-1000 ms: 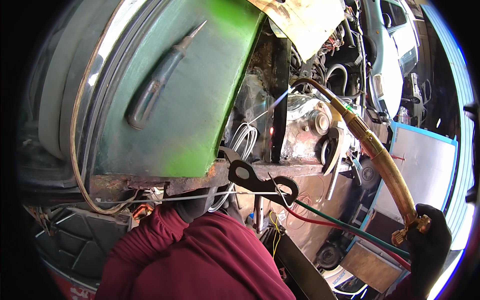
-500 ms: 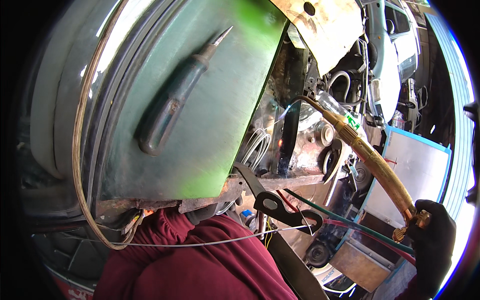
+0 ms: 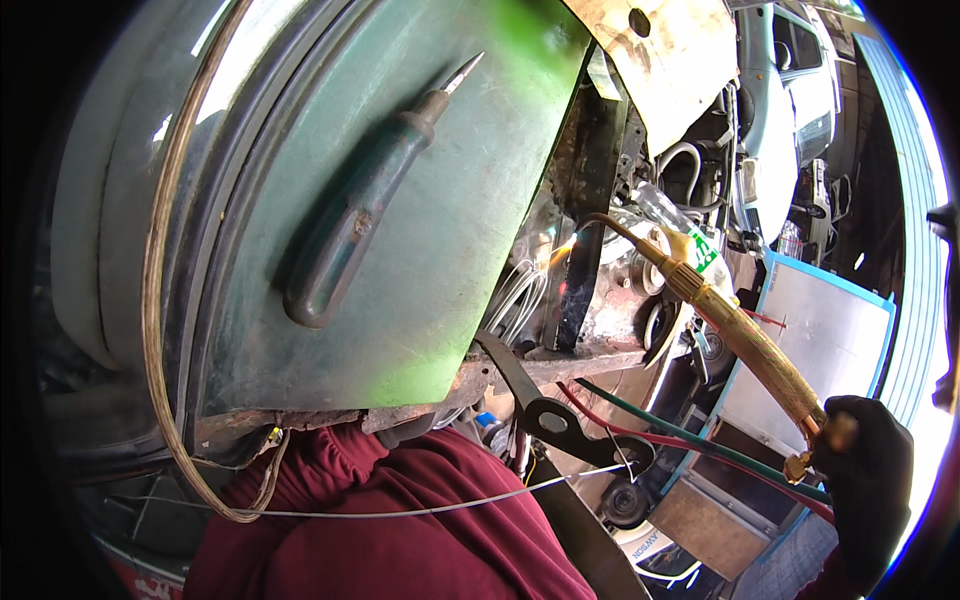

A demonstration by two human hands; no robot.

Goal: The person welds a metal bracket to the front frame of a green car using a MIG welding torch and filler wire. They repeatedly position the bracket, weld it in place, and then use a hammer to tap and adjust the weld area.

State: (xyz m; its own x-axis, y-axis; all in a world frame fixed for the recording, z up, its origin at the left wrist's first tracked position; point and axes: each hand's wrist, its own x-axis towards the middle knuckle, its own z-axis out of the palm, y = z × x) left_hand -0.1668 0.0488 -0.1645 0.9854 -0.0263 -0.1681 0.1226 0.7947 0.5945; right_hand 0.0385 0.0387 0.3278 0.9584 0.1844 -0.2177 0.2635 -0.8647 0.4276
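Note:
My right hand (image 3: 865,470), in a black glove, grips a brass gas torch (image 3: 745,340) by its valve end. The torch's bent tip reaches left into the car body's opening, where a small orange flame (image 3: 562,252) burns against a dark metal upright (image 3: 582,290). Of my left hand (image 3: 405,430) only a bit of dark glove shows past the maroon cuff. Its fingers are hidden beneath the rusty panel edge. A pointed hand tool (image 3: 365,215) with a dark handle lies on the green panel (image 3: 440,270). A loose bundle of thin wire (image 3: 522,300) sits beside the flame.
A flat black bracket (image 3: 545,410) with a hole juts out, a thin wire (image 3: 430,511) hooked to its end. Red and green hoses (image 3: 690,446) run toward the torch. Along the left hangs a brown cable (image 3: 160,250). A plastic bottle (image 3: 675,220) lies behind the torch; another car (image 3: 785,110) stands beyond.
The torch has shifted slightly left and down in the picture. Its flame has gone from bluish white to orange. The panel and tool appear shifted slightly as the view moves.

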